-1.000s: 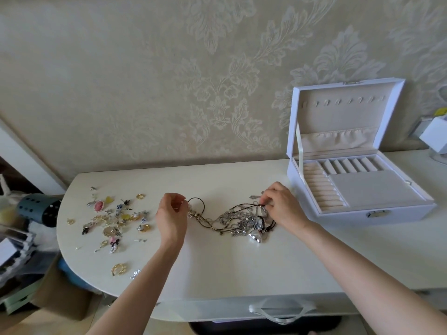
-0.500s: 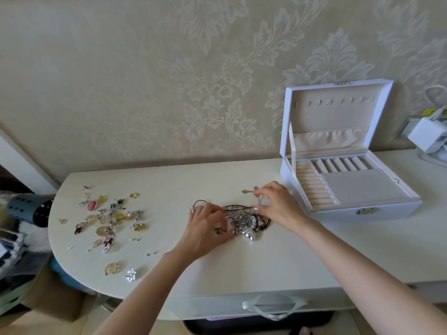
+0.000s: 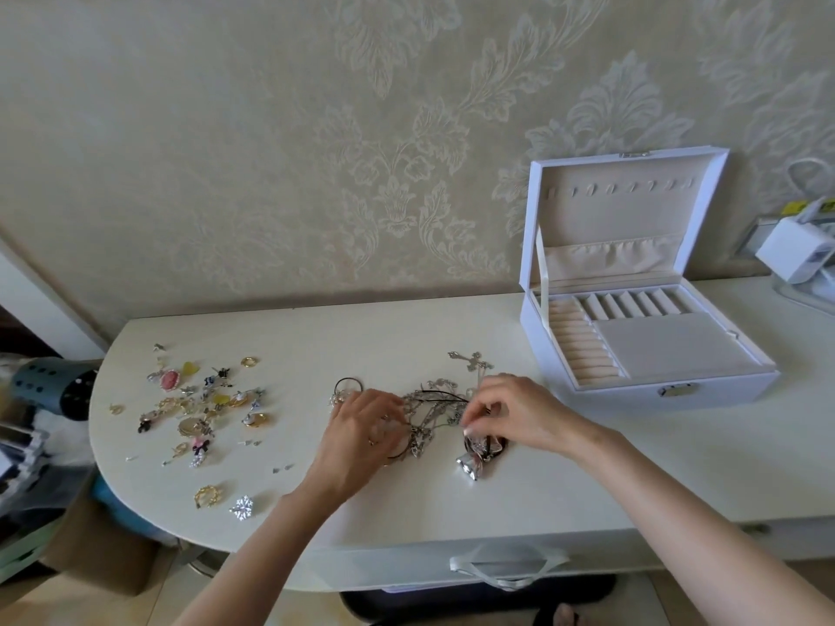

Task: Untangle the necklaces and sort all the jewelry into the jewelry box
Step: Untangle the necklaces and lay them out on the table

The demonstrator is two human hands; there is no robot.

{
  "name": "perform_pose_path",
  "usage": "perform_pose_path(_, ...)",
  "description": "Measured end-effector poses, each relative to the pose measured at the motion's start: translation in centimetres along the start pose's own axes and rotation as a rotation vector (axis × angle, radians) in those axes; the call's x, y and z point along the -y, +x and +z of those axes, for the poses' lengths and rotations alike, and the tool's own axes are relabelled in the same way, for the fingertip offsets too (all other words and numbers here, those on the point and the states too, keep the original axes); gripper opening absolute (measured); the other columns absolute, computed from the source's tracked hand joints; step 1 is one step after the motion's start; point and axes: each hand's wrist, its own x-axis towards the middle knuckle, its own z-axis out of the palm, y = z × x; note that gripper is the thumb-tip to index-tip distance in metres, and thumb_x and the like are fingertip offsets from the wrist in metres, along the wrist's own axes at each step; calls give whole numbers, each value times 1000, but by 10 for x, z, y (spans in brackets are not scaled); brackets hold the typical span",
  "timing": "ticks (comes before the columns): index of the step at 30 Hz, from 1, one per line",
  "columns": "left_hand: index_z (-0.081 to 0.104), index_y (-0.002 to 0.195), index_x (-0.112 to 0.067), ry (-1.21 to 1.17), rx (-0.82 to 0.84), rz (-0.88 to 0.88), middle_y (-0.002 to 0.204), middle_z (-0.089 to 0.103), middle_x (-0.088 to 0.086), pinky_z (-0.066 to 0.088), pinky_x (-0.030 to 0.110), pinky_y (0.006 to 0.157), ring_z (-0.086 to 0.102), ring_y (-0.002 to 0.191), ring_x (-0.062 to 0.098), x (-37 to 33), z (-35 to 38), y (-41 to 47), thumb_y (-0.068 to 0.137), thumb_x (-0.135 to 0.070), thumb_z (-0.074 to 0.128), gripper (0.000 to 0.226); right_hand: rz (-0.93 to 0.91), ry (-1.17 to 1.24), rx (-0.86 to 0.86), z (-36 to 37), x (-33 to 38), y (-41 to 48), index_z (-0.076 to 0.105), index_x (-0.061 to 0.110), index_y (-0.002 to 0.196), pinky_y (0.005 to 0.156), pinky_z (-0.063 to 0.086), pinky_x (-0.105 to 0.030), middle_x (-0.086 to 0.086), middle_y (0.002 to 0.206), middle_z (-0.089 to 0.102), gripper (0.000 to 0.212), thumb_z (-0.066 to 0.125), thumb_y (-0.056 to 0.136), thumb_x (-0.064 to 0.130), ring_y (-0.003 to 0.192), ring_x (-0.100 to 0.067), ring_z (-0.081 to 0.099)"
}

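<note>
The necklaces [image 3: 433, 411] lie tangled on the desk [image 3: 452, 503], partly hidden under both hands. The left hand [image 3: 361, 438] curls over them (its grip cannot be told); the right hand [image 3: 519, 415] pinches one strand. The jewelry box [image 3: 677, 350] stands open nearby.

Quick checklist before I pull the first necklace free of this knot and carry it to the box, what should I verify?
1. Jewelry box lid up, compartments showing: ok.
2. Necklaces separated: not ok, the tangle is one knotted heap.
3. Right hand pinching a strand: ok.
4. Left hand anchoring the heap: it lies on the tangle with curled fingers; actual grip cannot tell.
5. Loose small pieces lying apart from the tangle: ok.
6. Cross pendant free of the knot: cannot tell, its chain runs under the right hand.
</note>
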Motion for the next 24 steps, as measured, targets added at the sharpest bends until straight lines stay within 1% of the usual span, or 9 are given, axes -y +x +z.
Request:
perform_pose_path(2,66,87,-23,121,-125,-33,94,61,-9,42,37,80,56,92,20,-5,2,6,79,-29,69,10,39,-27,-167,6,0,7,73,25,92,71,40,-24,10,89,60,11,71,81,24,77,-5,50)
perform_pose_path(3,66,92,-23,184,-126,-91,96,58,-6,37,34,82,53,97,22,-6,4,7,77,-26,73,16,47,-60,-184,10,1,11,72,25,96,70,38,-23,9,91,58,16,70,81,22,78,-5,49)
perform_pose_path(5,63,105,-25,265,-18,-200,107,51,-5,26,29,86,44,109,19,-7,6,6,75,-45,71,36,14,-121,-114,18,4,15,69,27,106,71,35,-22,7,95,53,24,68,83,20,83,-7,48)
perform_pose_path(8,57,116,-26,185,117,-148,115,43,-13,21,26,88,35,112,9,-4,2,2,60,-72,50,72,-49,-134,-25,22,12,17,67,30,110,75,35,-23,6,100,53,31,71,79,25,89,-11,50)
perform_pose_path(10,57,115,-25,98,30,-131,116,45,-16,27,28,88,38,109,5,-2,-4,0,66,-64,51,63,-62,-52,-78,20,18,20,68,29,107,75,39,-25,8,97,55,30,73,78,26,79,-5,49)
perform_pose_path(13,58,106,-13,53,-331,-277,103,58,-2,43,34,78,56,95,20,6,-17,-3,79,-20,66,29,-60,71,-212,20,28,30,69,26,96,69,40,-21,13,86,54,17,68,81,19,67,1,48)
perform_pose_path(15,57,105,-8,130,-341,-456,100,61,5,42,36,79,55,95,27,13,-23,-3,77,1,63,30,-65,53,-194,24,39,39,69,26,94,72,42,-23,12,88,57,15,66,83,16,68,1,47)
perform_pose_path(18,56,105,-12,200,-201,-570,102,62,2,39,38,84,51,99,26,20,-25,-3,78,-5,61,28,-97,3,-108,38,58,56,70,24,97,74,39,-25,5,96,59,17,61,86,14,76,-5,47)
perform_pose_path(24,54,99,-18,51,-192,-521,95,62,-4,46,38,77,56,92,23,19,-20,6,78,-15,67,25,-66,-149,-80,66,82,88,64,20,115,85,39,-31,-4,112,57,31,60,86,28,108,-24,51)
